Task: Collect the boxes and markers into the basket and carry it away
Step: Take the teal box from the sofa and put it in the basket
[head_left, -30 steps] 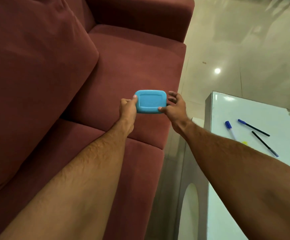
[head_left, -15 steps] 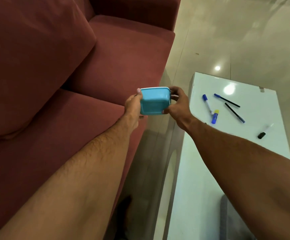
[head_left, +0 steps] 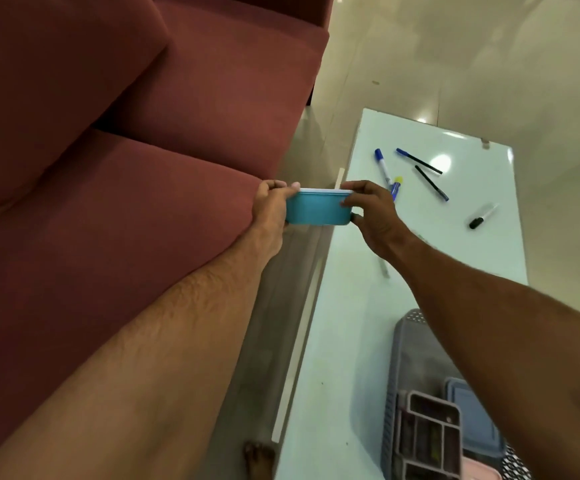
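I hold a small blue box (head_left: 317,211) in the air between the sofa and the glass table. My left hand (head_left: 270,207) grips its left end and my right hand (head_left: 371,213) pinches its right end. Several markers lie on the table beyond it: a blue-capped white marker (head_left: 382,167), a blue and yellow marker (head_left: 396,188), two thin black pens (head_left: 419,161) (head_left: 431,183) and a black-capped marker (head_left: 483,216). The grey basket (head_left: 401,344) stands at the table's near right, partly behind my right arm, with a grey divided box (head_left: 430,434) and a blue lidded box (head_left: 472,420) in it.
A dark red sofa (head_left: 143,202) with a large cushion fills the left. The white glass table (head_left: 351,323) runs along its front edge with a narrow gap between. A bare foot (head_left: 259,460) shows at the bottom. Glossy tiled floor (head_left: 455,64) lies beyond.
Both hands have carried the blue box from above the sofa seat toward the table's edge. My view has swung right and down, bringing the basket into sight.
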